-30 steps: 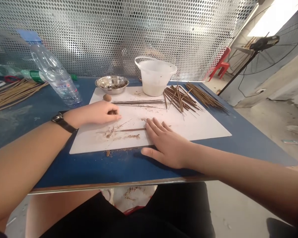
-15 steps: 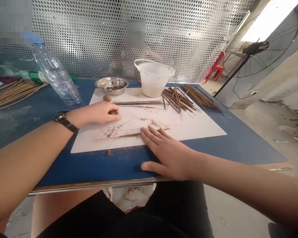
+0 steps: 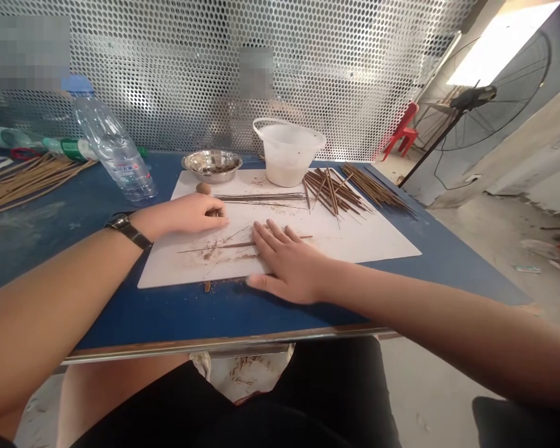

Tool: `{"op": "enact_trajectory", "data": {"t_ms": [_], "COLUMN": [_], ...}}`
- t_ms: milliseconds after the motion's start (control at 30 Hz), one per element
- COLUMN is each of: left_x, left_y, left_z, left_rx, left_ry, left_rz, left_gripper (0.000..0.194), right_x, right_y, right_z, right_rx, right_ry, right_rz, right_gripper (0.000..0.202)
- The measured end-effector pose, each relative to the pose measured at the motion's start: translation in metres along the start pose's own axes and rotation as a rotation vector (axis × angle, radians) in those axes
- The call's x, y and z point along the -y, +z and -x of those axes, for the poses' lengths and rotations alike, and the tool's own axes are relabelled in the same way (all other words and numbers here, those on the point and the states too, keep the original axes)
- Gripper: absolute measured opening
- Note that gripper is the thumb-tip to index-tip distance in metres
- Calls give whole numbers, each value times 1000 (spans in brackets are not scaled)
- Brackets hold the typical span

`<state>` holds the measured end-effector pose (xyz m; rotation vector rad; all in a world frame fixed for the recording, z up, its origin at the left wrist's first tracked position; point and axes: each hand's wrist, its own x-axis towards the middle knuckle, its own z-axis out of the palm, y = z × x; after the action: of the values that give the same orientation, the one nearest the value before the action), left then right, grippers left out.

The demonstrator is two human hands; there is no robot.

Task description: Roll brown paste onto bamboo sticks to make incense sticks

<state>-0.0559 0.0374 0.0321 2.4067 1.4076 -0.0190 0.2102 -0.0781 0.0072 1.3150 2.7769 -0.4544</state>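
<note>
My right hand (image 3: 292,258) lies flat, fingers outstretched, over a thin brown incense stick (image 3: 236,245) on the white board (image 3: 354,242). Both ends of the stick show beyond the hand. My left hand (image 3: 198,213) rests on the board's left part with its fingers curled; a bit of something brown shows inside them, too hidden to name. Just behind it sits a small brown lump (image 3: 203,188). A row of thin dark sticks (image 3: 266,198) lies behind my hands. Brown crumbs are scattered on the board.
At the back stand a metal bowl (image 3: 211,167) with brown bits and a white plastic bucket (image 3: 289,152). Piles of brown-coated sticks (image 3: 333,193) lie right. A tilted water bottle (image 3: 114,146) and tan sticks (image 3: 25,180) are left. A perforated metal panel (image 3: 168,74) closes the back.
My right hand has slid forward and slightly left across the board, and the stick under it has moved away from me. My left hand has stayed nearly in place.
</note>
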Motion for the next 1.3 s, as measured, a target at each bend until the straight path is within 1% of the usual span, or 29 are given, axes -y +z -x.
{"op": "enact_trajectory", "data": {"t_ms": [100, 167, 233, 333, 400, 467, 533, 600, 700, 767, 800, 833, 900, 1033, 1100, 1167, 1300], "left_x": [0, -1, -1, 1, 3, 6, 9, 12, 14, 14, 13, 12, 10, 6, 4, 1, 0], "left_y": [1, 1, 0, 0, 1, 2, 3, 3, 4, 3, 3, 2, 2, 0, -1, -2, -3], "left_z": [0, 0, 1, 0, -1, -2, -4, -4, -4, -3, -3, -2, -1, 0, 0, 0, 0], "left_rx": [10, 19, 19, 5, -15, -48, -72, -68, -52, -50, -51, -55, -68, -95, -84, -70, -73], "left_ry": [-3, -7, -8, -3, 6, 15, 12, 3, 15, 30, 33, 31, 21, -5, -20, -35, -54], "left_rz": [4, 3, -3, -5, -8, -19, -23, -10, 21, 32, 32, 29, 22, 12, 4, -4, -18], "left_gripper": [39, 40, 40, 40, 42, 43, 43, 44, 43, 41, 41, 41, 39, 36, 35, 35, 36], "right_x": [11, 18, 20, 16, 11, 8, 8, 12, 25, 34, 38, 40, 39, 24, 18, 17, 31], "right_y": [4, 4, 1, -3, -5, -5, -2, 1, 4, 4, 4, 3, 1, -3, -3, 0, 6], "right_z": [22, 23, 11, -19, -36, -43, -36, -20, 7, 15, 15, 11, -5, -43, -48, -38, 3], "right_rx": [29, 45, 46, 35, 26, 4, -14, -13, 19, 38, 42, 41, 22, -32, -38, -31, 41], "right_ry": [-38, -10, 40, 106, 124, 119, 91, 48, -5, 2, 17, 34, 65, 77, 55, 17, -63], "right_rz": [-39, -47, -36, -2, 13, 15, 12, 5, -25, -44, -46, -44, -30, 0, 4, -1, -18], "right_gripper": [121, 119, 118, 115, 114, 115, 119, 121, 123, 123, 123, 123, 123, 117, 115, 114, 117]}}
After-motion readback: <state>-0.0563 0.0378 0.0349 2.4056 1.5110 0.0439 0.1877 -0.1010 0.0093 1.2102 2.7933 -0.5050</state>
